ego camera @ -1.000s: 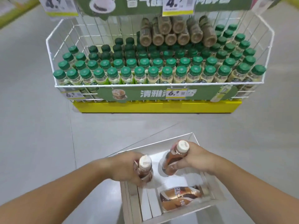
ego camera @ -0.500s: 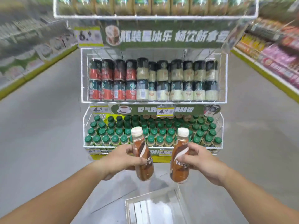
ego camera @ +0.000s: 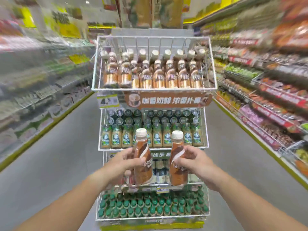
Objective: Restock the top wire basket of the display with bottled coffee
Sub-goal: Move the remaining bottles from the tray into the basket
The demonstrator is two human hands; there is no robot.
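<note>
My left hand (ego camera: pixel 121 161) grips a brown coffee bottle (ego camera: pixel 143 161) with a cream cap, held upright. A second upright brown coffee bottle (ego camera: pixel 178 162) is in my right hand (ego camera: pixel 195 161). Both bottles hang in front of the display's middle tiers, well below the top wire basket (ego camera: pixel 153 88). That white basket sits at the top of the stand and holds several rows of the same brown, cream-capped bottles (ego camera: pixel 159 79). The view is motion-blurred.
Below the top basket are a tier of green-labelled bottles (ego camera: pixel 153 137), a tier partly hidden by my hands, and a bottom basket of green-capped bottles (ego camera: pixel 150 209). Stocked store shelves (ego camera: pixel 266 97) line the aisle on both sides. Grey floor (ego camera: pixel 66 155) surrounds the stand.
Both hands lifted the two bottles out of the white crate on the floor and raised them. My view swung upward, so the top basket is now visible and the crate is out of frame.
</note>
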